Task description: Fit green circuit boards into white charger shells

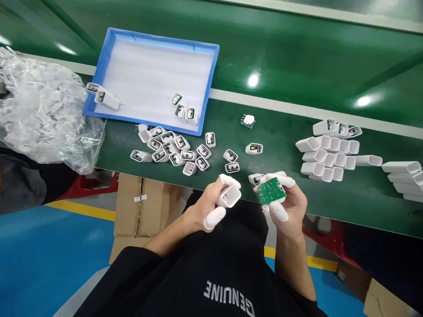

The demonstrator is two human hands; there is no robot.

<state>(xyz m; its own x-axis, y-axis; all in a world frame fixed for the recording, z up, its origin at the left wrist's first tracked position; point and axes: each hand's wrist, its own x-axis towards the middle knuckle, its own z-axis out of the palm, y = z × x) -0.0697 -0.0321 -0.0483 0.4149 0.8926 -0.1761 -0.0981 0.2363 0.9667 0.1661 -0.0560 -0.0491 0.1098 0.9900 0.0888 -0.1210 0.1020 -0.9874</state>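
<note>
Left hand [204, 206]: pinching white case [228, 197], mouth upward, long axis foreshortened
Right hand [292, 206]: pinching circuit board [271, 191], green face upward
Offset: board right of case, apart, roughly level

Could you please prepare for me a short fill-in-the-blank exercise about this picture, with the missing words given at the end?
1. The left hand holds a ____-coloured case with an open end.
2. The right hand holds a circuit board whose visible face is ____.
3. In the picture, the plastic bag lies to the ____ of the tray.
4. The large lettering on the black shirt spells the word ____.

Missing words: white; green; left; GENUINE
</note>
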